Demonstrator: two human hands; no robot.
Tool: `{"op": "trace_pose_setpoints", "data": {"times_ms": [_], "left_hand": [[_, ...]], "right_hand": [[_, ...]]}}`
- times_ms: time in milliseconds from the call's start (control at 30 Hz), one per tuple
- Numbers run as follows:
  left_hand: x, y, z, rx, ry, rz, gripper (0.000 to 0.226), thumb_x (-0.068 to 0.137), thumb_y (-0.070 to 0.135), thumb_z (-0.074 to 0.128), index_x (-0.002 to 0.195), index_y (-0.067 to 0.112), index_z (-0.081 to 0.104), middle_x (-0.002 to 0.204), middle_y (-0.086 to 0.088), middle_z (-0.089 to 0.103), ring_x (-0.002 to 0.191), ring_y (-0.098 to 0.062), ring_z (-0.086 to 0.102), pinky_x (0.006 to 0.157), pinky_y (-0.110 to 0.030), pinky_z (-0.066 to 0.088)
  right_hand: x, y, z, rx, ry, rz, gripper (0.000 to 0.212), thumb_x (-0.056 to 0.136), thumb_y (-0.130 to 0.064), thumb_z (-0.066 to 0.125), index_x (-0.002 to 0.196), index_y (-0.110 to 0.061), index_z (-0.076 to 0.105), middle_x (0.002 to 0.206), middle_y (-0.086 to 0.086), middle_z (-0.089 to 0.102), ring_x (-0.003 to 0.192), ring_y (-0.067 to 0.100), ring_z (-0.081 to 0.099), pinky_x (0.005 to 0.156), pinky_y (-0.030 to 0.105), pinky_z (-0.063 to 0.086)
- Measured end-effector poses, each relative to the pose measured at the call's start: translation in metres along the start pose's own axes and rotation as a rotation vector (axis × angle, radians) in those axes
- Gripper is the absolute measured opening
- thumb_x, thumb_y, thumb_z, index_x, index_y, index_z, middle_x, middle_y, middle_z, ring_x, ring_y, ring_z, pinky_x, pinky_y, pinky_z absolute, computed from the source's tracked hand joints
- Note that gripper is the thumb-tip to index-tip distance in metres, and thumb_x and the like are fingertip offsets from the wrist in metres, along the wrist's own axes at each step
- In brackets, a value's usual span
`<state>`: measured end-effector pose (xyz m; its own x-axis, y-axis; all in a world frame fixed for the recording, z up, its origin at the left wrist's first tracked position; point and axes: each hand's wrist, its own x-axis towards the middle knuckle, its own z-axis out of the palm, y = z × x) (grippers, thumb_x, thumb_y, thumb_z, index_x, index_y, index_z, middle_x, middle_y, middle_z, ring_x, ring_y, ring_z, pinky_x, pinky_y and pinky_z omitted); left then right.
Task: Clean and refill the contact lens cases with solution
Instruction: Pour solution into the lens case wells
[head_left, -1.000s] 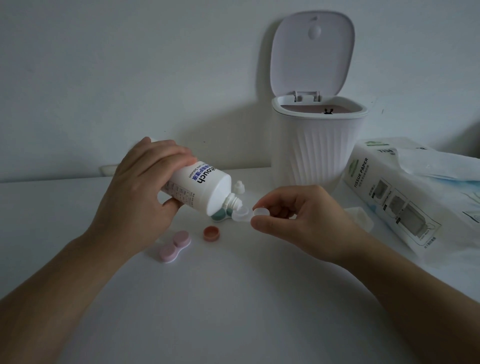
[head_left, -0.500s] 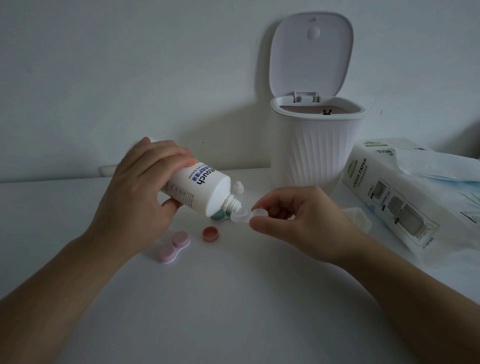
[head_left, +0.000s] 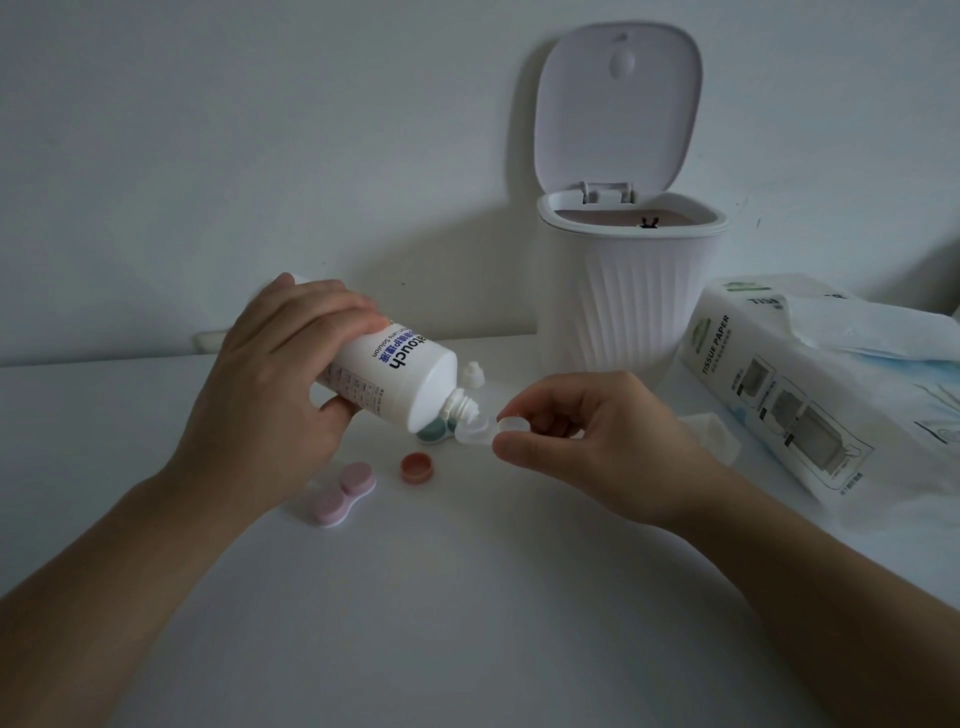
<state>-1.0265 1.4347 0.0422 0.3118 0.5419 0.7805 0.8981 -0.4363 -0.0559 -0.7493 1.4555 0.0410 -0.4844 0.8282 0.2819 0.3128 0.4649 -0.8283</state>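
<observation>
At the centre of the frame we have the solution bottle (head_left: 395, 376) gripped in our left hand (head_left: 275, 384), fingers wrapped over its body and thumb under it, tipped so the nozzle points down and right at the clear lens case (head_left: 475, 431). Our right hand (head_left: 592, 441) pinches that case by its right-hand well, between thumb and fingertips, holding it just above the worktop (head_left: 467, 623).

The likeliest slip, we judge, is overfilling: the open well is shallow, and a firm squeeze could flood it and run onto the worktop or our fingers. The nozzle sits very close to the rim, perhaps touching, we cannot tell; contact would spoil the tip's cleanliness. The pinch is on one end only, so the case could tilt and spill.

The clear case is translucent white and small, two joined wells, the left one open under the nozzle. Whether liquid is in it we cannot tell. Behind it, partly hidden, lies a green case (head_left: 432, 430). Left of centre a pink case (head_left: 343, 493) rests capped on the worktop, with a loose reddish cap (head_left: 417, 466) just to its right. The bottle's own cap (head_left: 471, 375) stands behind the nozzle.
</observation>
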Motion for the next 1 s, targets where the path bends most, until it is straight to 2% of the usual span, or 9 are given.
{"op": "trace_pose_setpoints", "data": {"times_ms": [300,500,667,1000], "left_hand": [[-0.0004,0.0011,-0.0004,-0.007,0.012,-0.021,0.063,0.062,-0.013,0.085,0.119,0.003,0.067,0.125,-0.010,0.066,0.123,-0.028,0.056,0.120,-0.039,0.027],[-0.0017,0.0010,-0.0009,-0.012,0.005,-0.070,0.065,0.061,-0.011,0.087,0.121,0.002,0.066,0.127,-0.012,0.065,0.124,-0.033,0.058,0.121,-0.041,0.027],[-0.0023,0.0006,-0.0002,-0.018,0.001,-0.086,0.065,0.062,-0.009,0.088,0.122,0.001,0.065,0.128,-0.011,0.065,0.125,-0.033,0.058,0.121,-0.041,0.027],[-0.0023,0.0011,0.0003,-0.038,0.021,-0.096,0.064,0.063,-0.006,0.089,0.122,0.002,0.065,0.129,-0.010,0.064,0.123,-0.030,0.057,0.121,-0.044,0.029]], "right_hand": [[0.0007,0.0002,-0.0001,-0.019,0.023,0.003,0.011,0.081,-0.032,0.080,0.082,-0.022,0.077,0.073,0.007,0.068,0.058,0.004,0.051,0.055,0.019,0.043],[0.0007,-0.0006,-0.0003,0.009,0.022,0.001,0.008,0.082,-0.028,0.081,0.083,-0.020,0.078,0.068,0.006,0.066,0.057,0.002,0.050,0.054,0.017,0.043],[0.0001,-0.0016,-0.0009,0.012,0.009,-0.007,0.010,0.082,-0.027,0.081,0.086,-0.019,0.078,0.075,0.010,0.069,0.058,0.003,0.051,0.055,0.017,0.044],[0.0020,0.0028,-0.0005,0.027,0.010,-0.028,0.009,0.081,-0.027,0.081,0.086,-0.020,0.078,0.074,0.008,0.069,0.059,0.003,0.052,0.056,0.017,0.044]]}}
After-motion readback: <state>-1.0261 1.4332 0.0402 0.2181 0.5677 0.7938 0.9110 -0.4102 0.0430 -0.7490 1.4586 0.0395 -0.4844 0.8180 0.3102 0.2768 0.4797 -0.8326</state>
